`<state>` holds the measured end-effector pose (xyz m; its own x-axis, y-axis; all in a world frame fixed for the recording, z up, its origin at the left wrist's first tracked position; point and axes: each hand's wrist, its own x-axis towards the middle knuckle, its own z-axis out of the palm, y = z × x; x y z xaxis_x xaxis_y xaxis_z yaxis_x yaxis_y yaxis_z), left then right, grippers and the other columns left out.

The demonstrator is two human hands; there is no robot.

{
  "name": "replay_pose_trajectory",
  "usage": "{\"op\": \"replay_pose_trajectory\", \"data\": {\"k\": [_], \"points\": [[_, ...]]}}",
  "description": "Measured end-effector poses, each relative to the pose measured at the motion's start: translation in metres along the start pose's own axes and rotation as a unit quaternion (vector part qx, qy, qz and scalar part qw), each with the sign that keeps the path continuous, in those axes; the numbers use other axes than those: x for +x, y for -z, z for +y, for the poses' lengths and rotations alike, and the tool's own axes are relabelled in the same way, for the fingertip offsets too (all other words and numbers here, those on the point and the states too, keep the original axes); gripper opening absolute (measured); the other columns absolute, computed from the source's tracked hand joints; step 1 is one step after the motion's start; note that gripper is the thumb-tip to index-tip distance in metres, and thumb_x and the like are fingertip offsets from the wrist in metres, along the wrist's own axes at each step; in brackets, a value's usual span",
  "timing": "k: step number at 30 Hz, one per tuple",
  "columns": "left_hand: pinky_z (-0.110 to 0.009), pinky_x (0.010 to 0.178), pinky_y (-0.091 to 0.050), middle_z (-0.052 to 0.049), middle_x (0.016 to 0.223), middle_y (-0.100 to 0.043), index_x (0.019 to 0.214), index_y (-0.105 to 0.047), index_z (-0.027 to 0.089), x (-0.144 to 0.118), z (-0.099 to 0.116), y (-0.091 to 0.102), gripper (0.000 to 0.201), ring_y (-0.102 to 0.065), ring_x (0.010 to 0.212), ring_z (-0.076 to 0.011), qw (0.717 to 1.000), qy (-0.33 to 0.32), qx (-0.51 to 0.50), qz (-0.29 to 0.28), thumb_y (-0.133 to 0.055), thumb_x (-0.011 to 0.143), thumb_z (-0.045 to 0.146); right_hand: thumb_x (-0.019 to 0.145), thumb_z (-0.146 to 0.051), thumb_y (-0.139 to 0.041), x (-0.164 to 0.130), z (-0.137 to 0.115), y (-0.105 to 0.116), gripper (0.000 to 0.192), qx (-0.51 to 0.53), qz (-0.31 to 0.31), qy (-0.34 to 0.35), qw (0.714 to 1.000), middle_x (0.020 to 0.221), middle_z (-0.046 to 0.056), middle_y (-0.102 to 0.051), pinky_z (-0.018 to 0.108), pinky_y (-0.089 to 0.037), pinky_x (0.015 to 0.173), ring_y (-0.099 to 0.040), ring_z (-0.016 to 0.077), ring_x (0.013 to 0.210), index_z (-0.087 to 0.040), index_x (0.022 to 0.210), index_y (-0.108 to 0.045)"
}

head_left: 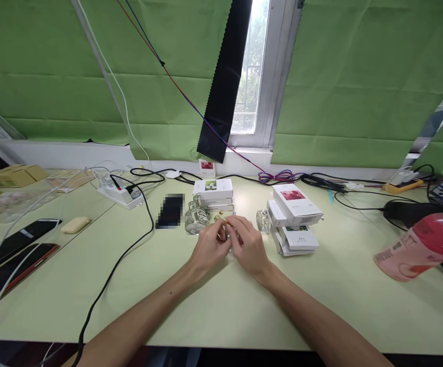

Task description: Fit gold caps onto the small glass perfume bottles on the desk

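My left hand point(210, 243) & right hand point(246, 242) pinch a small gold-capped bottle point(224, 228) mid-table point(221, 306), fingers closed narrow on it, prob. for steadying; glass bottles point(196, 216) just behind.

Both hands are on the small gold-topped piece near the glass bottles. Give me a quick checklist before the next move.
1. Left hand on the small gold-topped piece: ok.
2. Right hand on it too: ok.
3. Whether the piece is whole: cannot tell, fingers hide it.
4. Glass bottles clear of the hands: not ok, close beside the left.
5. Single bottle upright: ok.
6. Black cable away from the hands: ok.
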<state>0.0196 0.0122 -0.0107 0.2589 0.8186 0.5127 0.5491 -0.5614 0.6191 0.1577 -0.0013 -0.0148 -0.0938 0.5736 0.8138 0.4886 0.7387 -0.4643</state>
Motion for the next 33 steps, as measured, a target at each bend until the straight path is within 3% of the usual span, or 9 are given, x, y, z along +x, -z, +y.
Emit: {"op": "replay_pose_trajectory", "data": {"k": [18,33], "points": [[-0.023,0.054,-0.041,0.006,0.062,-0.049,0.103,-0.062,0.018,-0.0014,-0.0022,-0.0001,0.019,-0.046,0.055,-0.0106,1.0,0.004,-0.008,0.001,-0.056,0.085,0.023,0.101,-0.015,-0.045,0.0015,-0.0014,0.0015,0.025,0.017,0.005,-0.018,1.0,0.107,0.008,-0.07,0.031,-0.06,0.081,-0.069,0.0187,0.098,-0.022,0.114,-0.065],[-0.022,0.053,-0.04,0.007,0.062,-0.047,0.099,-0.06,0.019,-0.0012,-0.003,-0.002,0.014,-0.045,0.054,-0.0097,1.0,-0.007,-0.007,0.004,-0.057,0.086,0.021,0.1,-0.019,-0.052,0.0002,0.002,0.0,0.017,0.01,0.017,-0.035,0.999,0.101,0.007,-0.07,0.029,-0.058,0.075,-0.068,0.0189,0.094,-0.021,0.11,-0.065]]}}
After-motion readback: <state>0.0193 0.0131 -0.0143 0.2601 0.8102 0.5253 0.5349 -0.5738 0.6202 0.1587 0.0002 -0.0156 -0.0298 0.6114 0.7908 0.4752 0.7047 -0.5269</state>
